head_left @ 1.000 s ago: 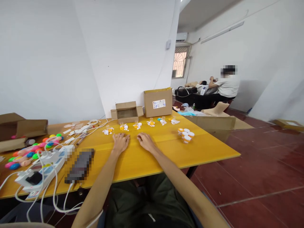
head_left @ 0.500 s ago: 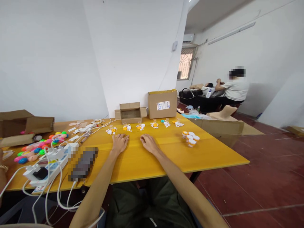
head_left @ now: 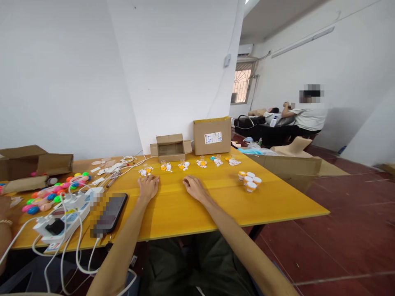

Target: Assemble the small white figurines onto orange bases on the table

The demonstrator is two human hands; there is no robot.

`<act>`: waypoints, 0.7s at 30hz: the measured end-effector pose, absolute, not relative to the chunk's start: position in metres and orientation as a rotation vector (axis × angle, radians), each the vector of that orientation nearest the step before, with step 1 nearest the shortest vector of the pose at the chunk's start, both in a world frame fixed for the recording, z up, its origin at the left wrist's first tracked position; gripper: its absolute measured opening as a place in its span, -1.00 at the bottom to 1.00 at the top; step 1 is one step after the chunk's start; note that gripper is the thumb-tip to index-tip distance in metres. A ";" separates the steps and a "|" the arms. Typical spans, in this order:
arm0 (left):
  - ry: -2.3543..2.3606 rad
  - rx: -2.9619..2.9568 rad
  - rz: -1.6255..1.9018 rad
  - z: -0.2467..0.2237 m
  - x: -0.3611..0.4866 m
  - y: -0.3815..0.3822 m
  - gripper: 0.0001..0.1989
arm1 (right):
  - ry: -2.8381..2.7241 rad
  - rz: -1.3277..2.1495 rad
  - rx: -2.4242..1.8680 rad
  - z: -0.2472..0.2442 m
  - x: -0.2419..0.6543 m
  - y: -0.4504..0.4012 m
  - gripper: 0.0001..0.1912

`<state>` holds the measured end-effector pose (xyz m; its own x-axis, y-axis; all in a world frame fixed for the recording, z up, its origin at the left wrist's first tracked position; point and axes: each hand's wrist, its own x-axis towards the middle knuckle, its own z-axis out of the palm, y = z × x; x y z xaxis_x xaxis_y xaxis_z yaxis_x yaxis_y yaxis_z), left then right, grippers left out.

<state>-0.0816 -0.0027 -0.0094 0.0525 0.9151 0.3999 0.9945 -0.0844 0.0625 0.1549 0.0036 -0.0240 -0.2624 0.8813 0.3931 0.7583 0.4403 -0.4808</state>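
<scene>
My left hand [head_left: 149, 187] rests on the yellow table [head_left: 173, 213], palm down with fingers apart. Its fingertips are just in front of the leftmost pile of small white and orange parts [head_left: 145, 170], and I see nothing in its grip. My right hand [head_left: 195, 188] lies on the tabletop with loosely bent fingers, apparently holding nothing. Beyond the hands runs a row of similar piles, each with a small clear cup; one pile [head_left: 217, 160] includes a teal piece. To the right stand several small cups with white and orange lids [head_left: 250, 180], grouped together.
A small open carton [head_left: 171, 151] and a larger closed box [head_left: 212, 137] stand at the back. On the left are a phone [head_left: 111, 213], a power strip [head_left: 72, 218] with cables, colourful balls [head_left: 52, 195] and an open carton [head_left: 54, 163]. Another person [head_left: 310, 117] sits far right.
My left hand has slid left along the table, toward the leftmost pile. My right hand has stayed nearly in place; the view has shifted slightly.
</scene>
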 end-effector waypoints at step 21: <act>-2.142 -1.806 -0.615 -0.023 -0.113 0.005 -0.56 | -2.061 0.264 -1.327 -0.030 0.154 0.007 -0.86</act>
